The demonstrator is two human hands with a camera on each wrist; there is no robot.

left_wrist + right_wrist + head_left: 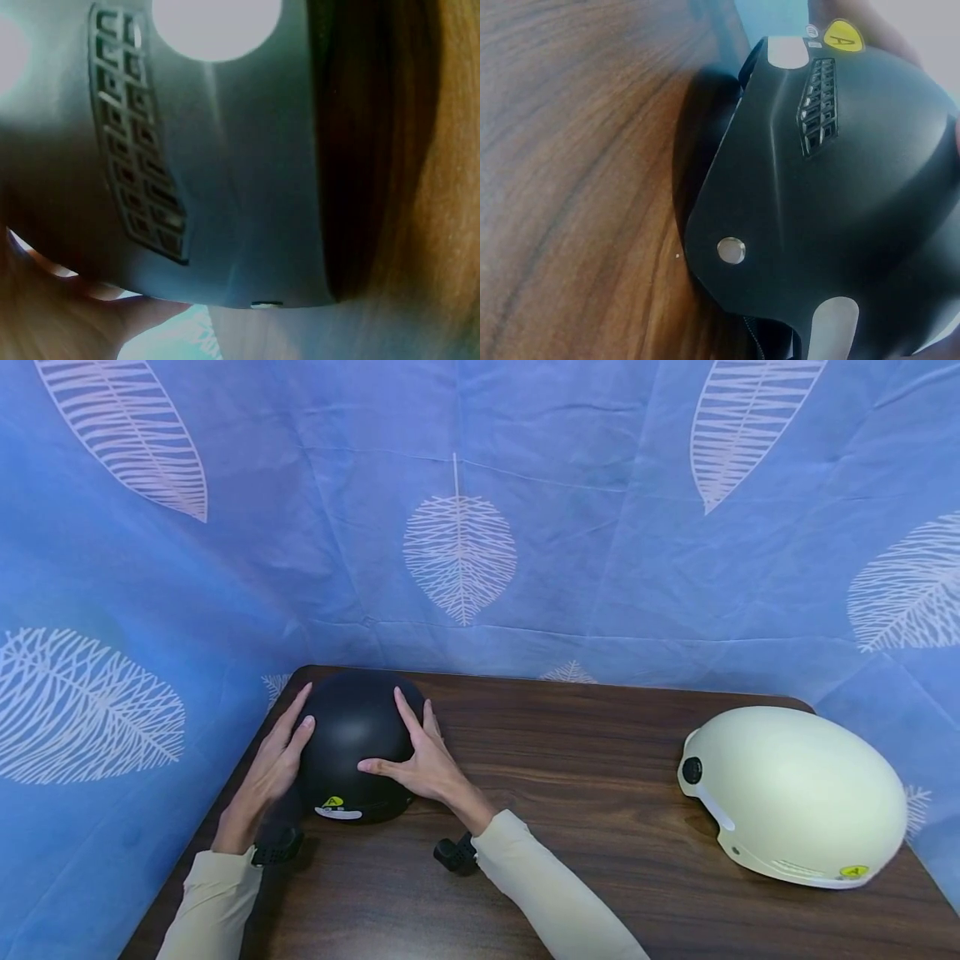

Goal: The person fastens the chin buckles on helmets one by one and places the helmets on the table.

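Left of the frame's centre, the left hand (272, 767) and right hand (427, 758) flanked the black helmet (351, 733), fingers extended against it, where even pressure from both sides seemed steadiest.

We are seeing dark brown, wood-grained table (570, 777), its far corners being rounded. Near far left corner we are finding black helmet (352, 739), dome upward. Near right edge, well apart, pale cream helmet (802, 793) is resting, also dome upward.

Black helmet (352, 743), yellow sticker (844, 36); cream helmet (798, 793); brown wood-grain table (570, 760); blue cloth (570, 535), white leaf print (460, 556).
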